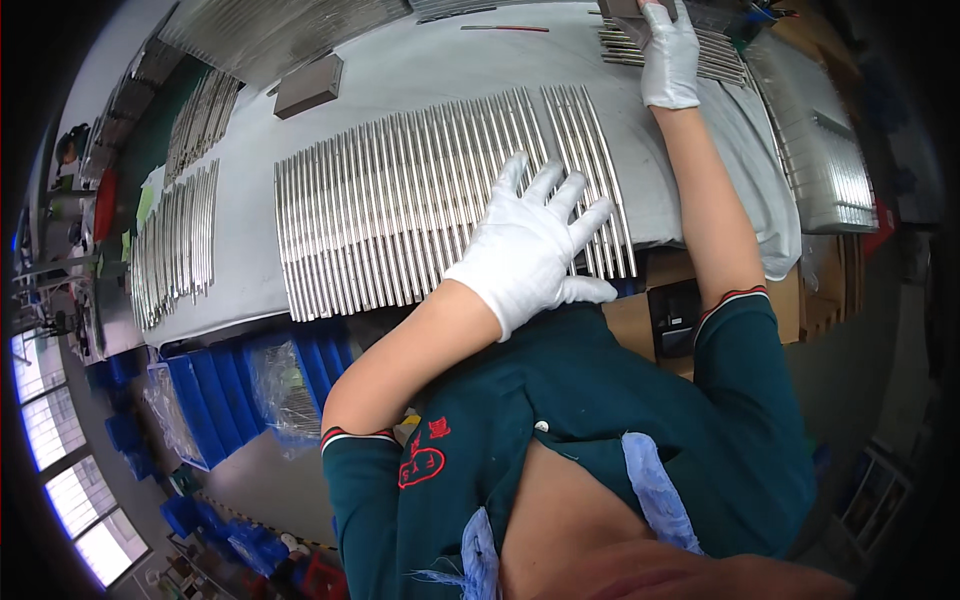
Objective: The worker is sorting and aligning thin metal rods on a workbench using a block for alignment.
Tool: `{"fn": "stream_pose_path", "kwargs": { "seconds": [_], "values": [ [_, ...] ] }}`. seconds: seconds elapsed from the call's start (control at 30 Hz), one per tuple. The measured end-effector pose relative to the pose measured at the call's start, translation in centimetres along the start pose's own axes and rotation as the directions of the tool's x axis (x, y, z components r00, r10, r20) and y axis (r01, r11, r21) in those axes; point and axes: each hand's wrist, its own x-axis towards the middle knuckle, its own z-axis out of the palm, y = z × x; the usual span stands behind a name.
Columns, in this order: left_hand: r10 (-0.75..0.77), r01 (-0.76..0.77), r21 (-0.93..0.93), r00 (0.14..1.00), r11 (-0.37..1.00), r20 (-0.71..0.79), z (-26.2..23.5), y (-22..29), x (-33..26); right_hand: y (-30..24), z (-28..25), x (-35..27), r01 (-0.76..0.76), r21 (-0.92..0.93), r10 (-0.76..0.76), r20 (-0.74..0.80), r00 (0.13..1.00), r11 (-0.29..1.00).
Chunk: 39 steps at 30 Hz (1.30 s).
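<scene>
My left hand (pixel 530 248), in a white glove, lies with fingers spread over the right part of a wide row of shiny metal rods (pixel 380 210). The rods lie side by side on a grey cloth. A narrow gap splits off a smaller group of rods (pixel 580 130) at the right, and my fingers reach across it. My right arm stretches to the far right, where my gloved right hand (pixel 672 62) grips a grey-brown block (pixel 622 8), partly cut off by the picture's upper edge. Beneath the block lies another batch of rods (pixel 715 62).
A similar grey-brown block (pixel 308 87) sits behind the row. More rods (pixel 178 250) lie at the left. Clear plastic trays (pixel 270 35) stand at the back, another clear tray (pixel 825 175) at the right. Blue bins (pixel 215 395) and a cardboard box (pixel 632 325) are below the table edge.
</scene>
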Motion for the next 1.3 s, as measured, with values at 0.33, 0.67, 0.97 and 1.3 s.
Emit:
{"fn": "stream_pose_path", "kwargs": {
  "seconds": [0.33,0.67,0.97,1.3],
  "values": [
    [-0.216,0.147,-0.16,0.733,0.976,-0.645,-13.0,8.2,-5.6,0.8,1.0,-1.8,0.15,-0.504,-0.044,0.216,0.975,0.85],
    [0.268,-0.364,-0.259,0.901,0.895,-0.341,-8.4,5.5,-3.7,1.7,0.7,-1.6,0.124,-0.402,-0.008,0.276,0.961,0.907],
    [-0.415,0.479,0.216,0.865,0.851,-0.283,-0.8,-10.9,-11.2,1.9,1.1,-1.9,0.291,-0.615,-0.067,0.361,0.93,0.733],
    [-0.703,0.675,0.459,0.697,0.577,-0.14,1.8,-18.1,-19.1,-1.1,5.0,-3.3,0.069,-0.529,0.211,0.451,0.867,0.846]
  ]
}}
